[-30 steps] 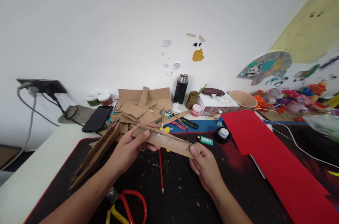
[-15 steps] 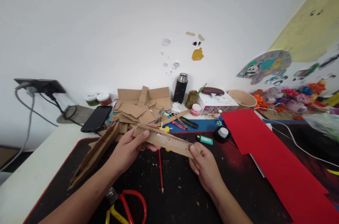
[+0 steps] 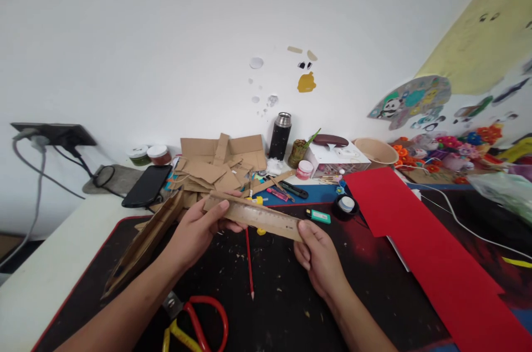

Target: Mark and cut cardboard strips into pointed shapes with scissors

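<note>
A clear ruler (image 3: 260,215) lies along a brown cardboard strip (image 3: 272,230), and both are held up above the dark mat, slanting down to the right. Their left end is in my left hand (image 3: 198,228), thumb on top and fingers beneath. At the other end, my right hand (image 3: 319,252) pinches strip and ruler between thumb and fingers. Below them a red pencil (image 3: 250,269) lies on the mat, its upper end hidden behind the strip. Scissors (image 3: 202,321) with red and yellow handles rest near my left forearm.
A folded cardboard piece (image 3: 143,244) stands left of my left hand. Behind are piled cardboard scraps (image 3: 208,170), a black flask (image 3: 280,137), a utility knife (image 3: 294,189) and a green lighter (image 3: 318,216). Red sheets (image 3: 409,235) cover the right side; a phone (image 3: 147,185) lies left.
The whole view has shifted slightly. Both hands keep hold of the ruler and strip, and dark print near the ruler's right end now shows more clearly beside my right thumb.
</note>
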A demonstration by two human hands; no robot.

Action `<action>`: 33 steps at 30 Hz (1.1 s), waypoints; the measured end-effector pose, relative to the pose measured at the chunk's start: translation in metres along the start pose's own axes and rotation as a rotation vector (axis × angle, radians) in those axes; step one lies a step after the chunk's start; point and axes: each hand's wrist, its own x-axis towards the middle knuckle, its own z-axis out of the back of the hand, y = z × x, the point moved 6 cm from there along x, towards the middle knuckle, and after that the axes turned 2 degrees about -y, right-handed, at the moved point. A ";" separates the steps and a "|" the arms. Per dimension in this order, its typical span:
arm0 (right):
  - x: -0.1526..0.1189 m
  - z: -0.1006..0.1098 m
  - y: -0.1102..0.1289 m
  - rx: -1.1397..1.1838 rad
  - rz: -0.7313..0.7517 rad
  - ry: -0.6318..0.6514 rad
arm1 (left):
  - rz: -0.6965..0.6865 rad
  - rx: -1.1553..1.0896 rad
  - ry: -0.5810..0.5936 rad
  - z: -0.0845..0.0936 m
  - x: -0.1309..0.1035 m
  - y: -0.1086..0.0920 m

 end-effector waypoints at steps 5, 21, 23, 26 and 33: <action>0.000 -0.001 -0.001 0.004 0.003 -0.001 | -0.002 0.007 -0.011 -0.001 0.001 -0.002; 0.000 -0.004 -0.002 0.049 0.013 0.032 | -0.005 -0.029 -0.021 0.006 0.004 0.002; -0.001 -0.004 -0.003 0.057 0.013 0.034 | -0.009 -0.020 -0.013 0.006 0.004 0.001; -0.002 -0.004 -0.003 0.066 0.015 0.041 | -0.015 0.007 -0.014 0.007 0.006 -0.002; -0.003 -0.009 0.000 0.124 -0.010 0.057 | 0.003 0.021 -0.049 0.015 0.012 -0.004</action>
